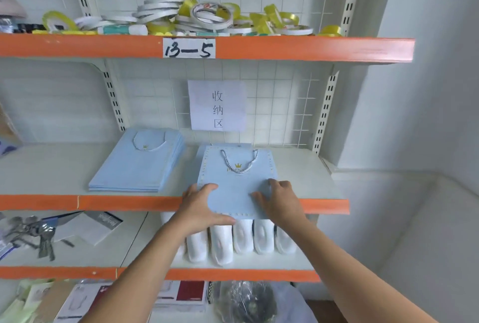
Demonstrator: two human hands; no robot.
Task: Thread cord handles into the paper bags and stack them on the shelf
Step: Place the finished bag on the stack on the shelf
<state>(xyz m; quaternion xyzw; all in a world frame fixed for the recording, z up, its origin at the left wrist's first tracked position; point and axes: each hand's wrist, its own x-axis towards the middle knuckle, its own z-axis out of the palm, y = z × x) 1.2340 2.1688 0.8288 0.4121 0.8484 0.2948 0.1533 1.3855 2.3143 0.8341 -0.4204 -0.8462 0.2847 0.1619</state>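
A light blue paper bag with a twisted cord handle and a gold crown print lies flat on the right of the middle shelf. It rests on another blue bag, and its bottom edge hangs over the shelf front. My left hand holds its lower left corner, with the thumb along the bottom edge. On the bag's lower right part rests my right hand, thumb and bent fingers on top. A stack of blue bags lies to the left.
A paper sign hangs on the wire grid behind. Several tape rolls pile on the upper shelf. The lower shelf holds white rolled packs, a white box and metal tools. A white wall is on the right.
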